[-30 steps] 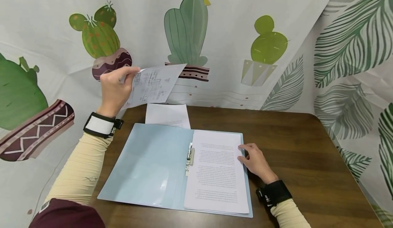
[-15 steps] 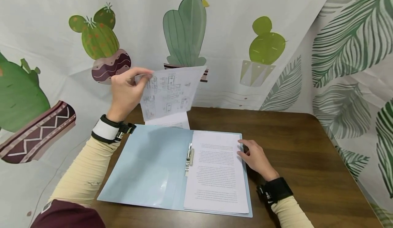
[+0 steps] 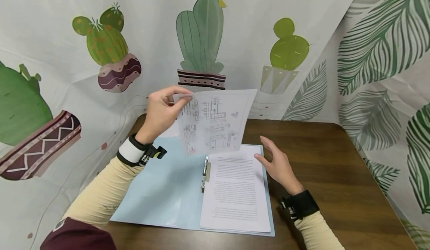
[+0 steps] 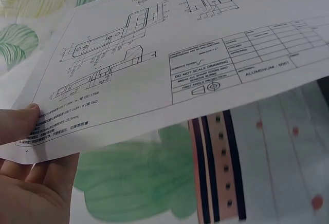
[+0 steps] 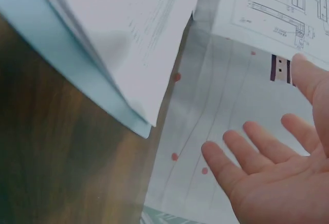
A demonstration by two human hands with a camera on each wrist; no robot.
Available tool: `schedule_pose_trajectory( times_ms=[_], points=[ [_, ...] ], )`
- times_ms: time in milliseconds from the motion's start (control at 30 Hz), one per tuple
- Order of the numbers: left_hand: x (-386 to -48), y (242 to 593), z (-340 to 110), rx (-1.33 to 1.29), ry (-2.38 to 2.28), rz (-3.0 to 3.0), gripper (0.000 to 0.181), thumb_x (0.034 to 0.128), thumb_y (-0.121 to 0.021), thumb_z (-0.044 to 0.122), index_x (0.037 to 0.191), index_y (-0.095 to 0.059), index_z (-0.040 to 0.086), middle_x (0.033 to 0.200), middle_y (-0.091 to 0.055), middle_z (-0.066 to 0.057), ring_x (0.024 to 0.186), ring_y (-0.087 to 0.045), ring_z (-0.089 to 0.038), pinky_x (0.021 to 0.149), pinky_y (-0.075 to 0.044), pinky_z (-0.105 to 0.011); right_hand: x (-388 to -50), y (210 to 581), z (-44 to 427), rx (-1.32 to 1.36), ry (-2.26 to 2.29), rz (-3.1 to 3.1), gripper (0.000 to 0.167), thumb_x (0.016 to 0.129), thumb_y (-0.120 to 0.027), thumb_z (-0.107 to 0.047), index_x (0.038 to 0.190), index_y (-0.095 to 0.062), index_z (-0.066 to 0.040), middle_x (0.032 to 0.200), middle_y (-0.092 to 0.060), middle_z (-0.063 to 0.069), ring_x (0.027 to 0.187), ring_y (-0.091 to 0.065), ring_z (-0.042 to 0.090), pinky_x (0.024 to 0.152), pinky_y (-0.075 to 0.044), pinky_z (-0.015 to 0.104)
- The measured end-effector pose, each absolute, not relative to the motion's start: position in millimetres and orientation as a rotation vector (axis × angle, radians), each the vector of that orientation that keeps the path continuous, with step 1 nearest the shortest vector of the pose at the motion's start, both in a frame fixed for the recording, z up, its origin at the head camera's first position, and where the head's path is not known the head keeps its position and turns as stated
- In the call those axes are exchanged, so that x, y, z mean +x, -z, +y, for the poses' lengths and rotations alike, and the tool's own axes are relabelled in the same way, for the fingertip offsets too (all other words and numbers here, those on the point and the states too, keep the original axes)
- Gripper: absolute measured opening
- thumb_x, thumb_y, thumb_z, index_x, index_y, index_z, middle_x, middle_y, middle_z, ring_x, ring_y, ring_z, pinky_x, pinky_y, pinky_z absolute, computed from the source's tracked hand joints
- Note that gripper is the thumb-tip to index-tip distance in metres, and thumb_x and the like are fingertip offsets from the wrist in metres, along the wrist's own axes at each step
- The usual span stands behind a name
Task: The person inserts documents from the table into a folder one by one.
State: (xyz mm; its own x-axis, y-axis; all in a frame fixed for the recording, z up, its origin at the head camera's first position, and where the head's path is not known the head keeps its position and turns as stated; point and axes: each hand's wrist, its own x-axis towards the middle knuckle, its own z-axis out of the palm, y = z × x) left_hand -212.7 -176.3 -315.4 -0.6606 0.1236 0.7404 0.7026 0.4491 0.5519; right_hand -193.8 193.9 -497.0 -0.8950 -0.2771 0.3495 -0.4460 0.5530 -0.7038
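My left hand (image 3: pixel 164 110) pinches one corner of a drawing sheet (image 3: pixel 215 123) between thumb and fingers, holding it up over the far part of an open blue folder (image 3: pixel 158 190). In the left wrist view the sheet (image 4: pixel 154 75) shows a technical drawing with a title table. Printed pages (image 3: pixel 235 194) lie on the folder's right side, beside its metal clip (image 3: pixel 205 173). My right hand (image 3: pixel 277 164) hovers by the pages' upper right edge, fingers spread and holding nothing. From the right wrist, that hand (image 5: pixel 277 167) appears apart from both pages and sheet.
The folder lies on a brown wooden table (image 3: pixel 319 167). Another white paper (image 3: pixel 171 130) lies behind the folder, mostly hidden by the left hand and the sheet. A cactus-print curtain (image 3: pixel 248 25) hangs along the table's far edge.
My left hand has carried the drawing sheet rightward and lower, from beyond the folder's left side to over its middle. My right hand has lifted off the pages' edge and its fingers have spread.
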Motion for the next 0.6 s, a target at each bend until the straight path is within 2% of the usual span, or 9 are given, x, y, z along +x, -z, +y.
schedule_pose_trajectory(
  times_ms=[133,300,433,600],
  points=[
    [-212.1,322.9,-166.5,-0.728,1.24,-2.098,0.012,0.0913,-0.075,-0.001,0.102,-0.078,0.003,0.056,-0.06,-0.009,0.039,-0.019,0.002,0.04,-0.017,-0.022,-191.6,490.7,191.2,0.643,-1.374,-2.549,0.062,0.098,-0.072,-0.019,0.154,-0.045,-0.013,0.15,-0.055,0.013,0.136,-0.055,0.033,0.106,-0.047,0.051],
    [-213.9,331.1,-159.0,-0.758,1.348,-2.107,0.013,0.0916,-0.076,0.001,0.103,-0.078,0.004,0.065,-0.069,-0.009,0.039,-0.02,0.0,0.041,-0.016,-0.022,-188.6,484.8,187.9,0.665,-1.534,-2.466,0.046,0.098,-0.071,-0.014,0.142,-0.058,-0.01,0.128,-0.071,0.011,0.118,-0.068,0.027,0.096,-0.054,0.035],
    [-213.2,336.4,-155.3,-0.752,1.429,-2.126,0.013,0.0933,-0.076,0.007,0.105,-0.079,0.009,0.073,-0.074,-0.006,0.036,-0.032,-0.01,0.04,-0.02,-0.023,-185.6,482.3,184.7,0.628,-1.648,-2.411,0.032,0.098,-0.071,-0.01,0.129,-0.066,-0.004,0.11,-0.077,0.012,0.1,-0.074,0.023,0.084,-0.056,0.022],
    [-214.0,342.3,-151.1,-0.762,1.498,-2.144,0.013,0.0952,-0.075,0.011,0.108,-0.078,0.01,0.081,-0.077,-0.007,0.044,-0.058,-0.023,0.039,-0.025,-0.025,-180.9,481.0,182.2,0.586,-1.651,-2.414,0.017,0.099,-0.069,-0.009,0.114,-0.072,-0.003,0.094,-0.078,0.01,0.073,-0.073,0.026,0.066,-0.056,0.025]
  ],
)
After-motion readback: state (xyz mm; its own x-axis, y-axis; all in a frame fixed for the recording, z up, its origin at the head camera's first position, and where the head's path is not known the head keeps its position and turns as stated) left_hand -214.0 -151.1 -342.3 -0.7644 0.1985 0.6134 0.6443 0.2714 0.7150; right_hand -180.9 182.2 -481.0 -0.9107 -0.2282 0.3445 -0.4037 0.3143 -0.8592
